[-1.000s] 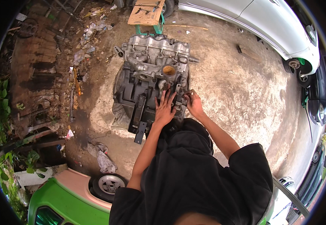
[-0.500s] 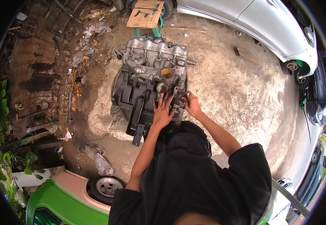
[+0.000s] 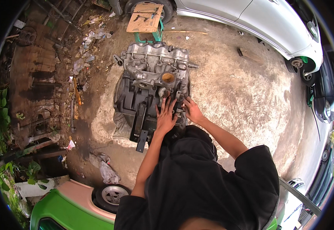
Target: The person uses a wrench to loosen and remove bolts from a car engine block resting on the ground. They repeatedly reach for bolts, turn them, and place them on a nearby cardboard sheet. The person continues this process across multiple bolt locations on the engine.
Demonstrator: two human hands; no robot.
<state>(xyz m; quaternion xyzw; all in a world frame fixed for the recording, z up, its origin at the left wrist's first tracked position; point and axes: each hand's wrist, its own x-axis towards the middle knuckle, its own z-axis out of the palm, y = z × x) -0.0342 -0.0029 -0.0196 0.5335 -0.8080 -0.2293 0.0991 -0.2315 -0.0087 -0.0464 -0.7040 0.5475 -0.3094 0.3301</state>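
Observation:
A grey metal car engine (image 3: pixel 155 55) lies on the ground in front of me, with a cast intake manifold (image 3: pixel 142 71) and a round, brownish opening (image 3: pixel 169 78) on top. My left hand (image 3: pixel 166 119) rests on its near part with fingers spread, below that opening. At the engine's near right edge, my right hand (image 3: pixel 193 110) has its fingers bent together against a small part; what they hold is hidden. A dark bracket (image 3: pixel 138 122) juts toward me, left of my left hand.
Beyond the engine stands a green stool (image 3: pixel 158 34) topped with a cardboard sheet (image 3: pixel 145 19) bearing small tools. A silver car (image 3: pixel 228 13) is parked at the far right. Litter (image 3: pixel 94 36) lines the left ground, and a green car body (image 3: pixel 67 207) with a wheel (image 3: pixel 112 194) is at lower left.
My right hand has shifted slightly inward along the engine's edge, its fingers now lower against it. My left hand stays spread on the engine. The whole view has tilted a little.

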